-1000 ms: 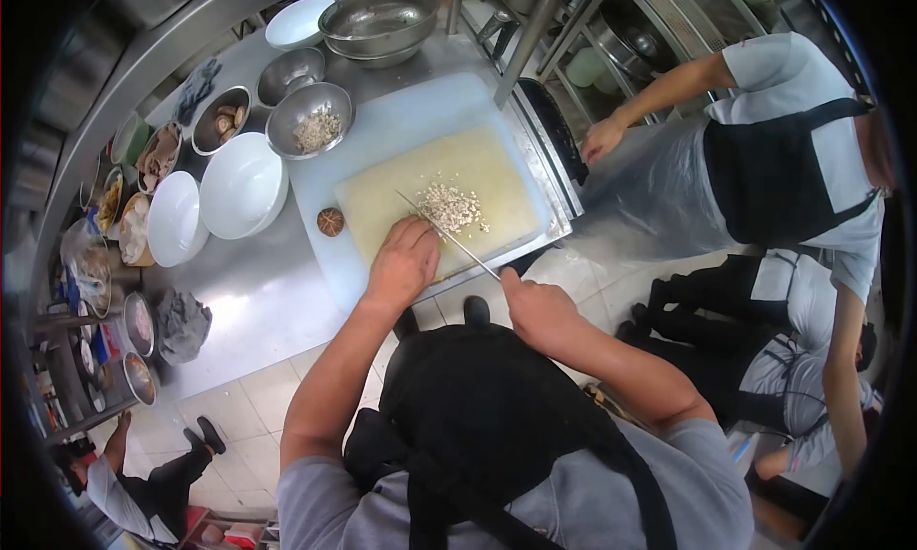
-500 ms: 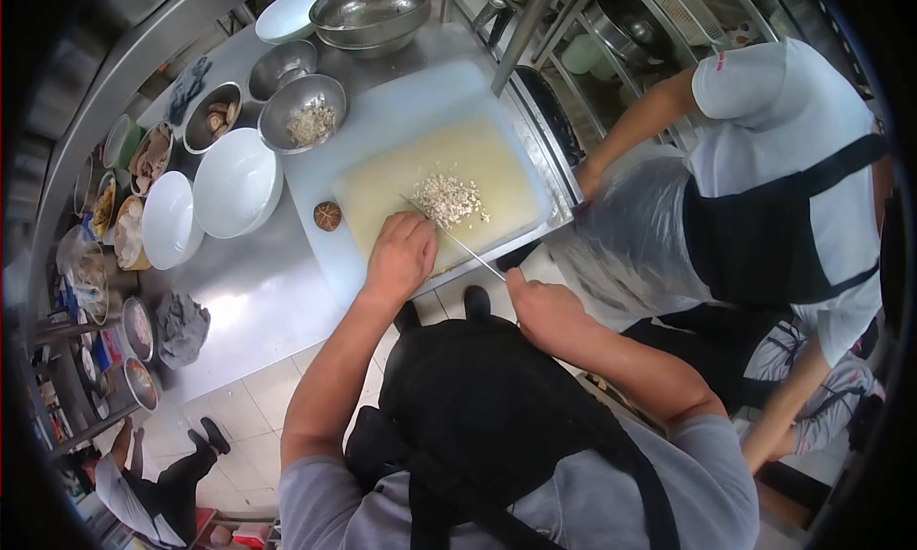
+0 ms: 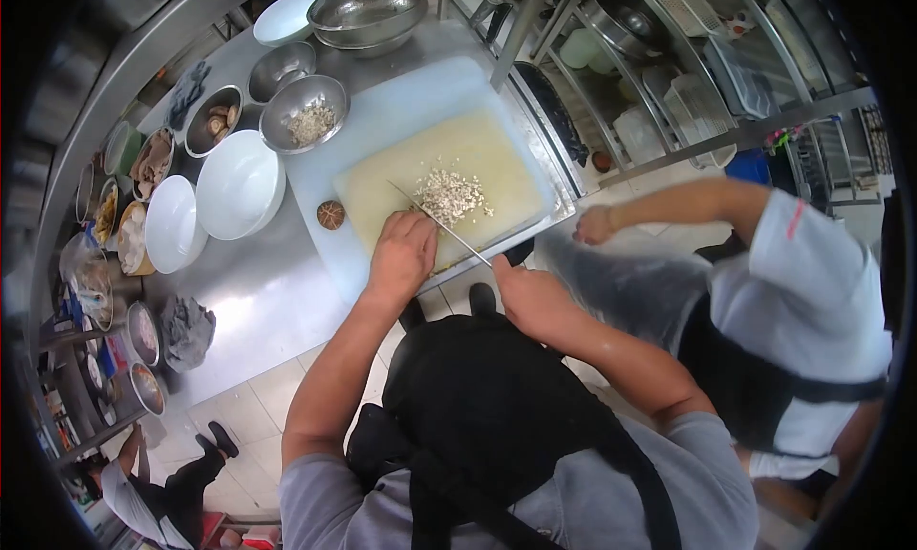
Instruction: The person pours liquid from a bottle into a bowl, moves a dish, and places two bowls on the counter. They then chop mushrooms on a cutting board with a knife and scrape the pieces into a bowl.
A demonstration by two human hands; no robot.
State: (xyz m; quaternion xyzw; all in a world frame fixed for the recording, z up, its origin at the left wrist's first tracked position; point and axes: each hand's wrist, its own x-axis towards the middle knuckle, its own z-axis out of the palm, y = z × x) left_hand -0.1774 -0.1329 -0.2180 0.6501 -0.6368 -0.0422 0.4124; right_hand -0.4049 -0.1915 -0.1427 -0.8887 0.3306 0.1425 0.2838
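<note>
My right hand (image 3: 527, 298) is wrapped round the handle of a kitchen knife (image 3: 449, 231), whose blade slants up and left across the yellowish cutting board (image 3: 373, 182). Fingers curled, my left hand (image 3: 405, 248) presses down at the board's near edge, right beside the blade. Whatever lies under those fingers is hidden. Small pale chopped pieces (image 3: 453, 196) form a loose heap just beyond the knife. To the left, a whole brown mushroom cap (image 3: 330, 215) with a scored top rests on the larger pale-blue board (image 3: 310, 182).
Left of the boards stand a steel bowl (image 3: 277, 139) of chopped pieces, a bowl of mushrooms (image 3: 199, 144) and white bowls (image 3: 225, 220). A grey cloth (image 3: 186, 332) lies on the steel table (image 3: 253, 311). At right, a co-worker (image 3: 812, 282) in a black apron stands near metal shelving (image 3: 659, 153).
The knife and my right hand have shifted slightly left, and the tip reaches further over the board. My left hand stays nearly in place. The co-worker has moved back from the table, toward the lower right.
</note>
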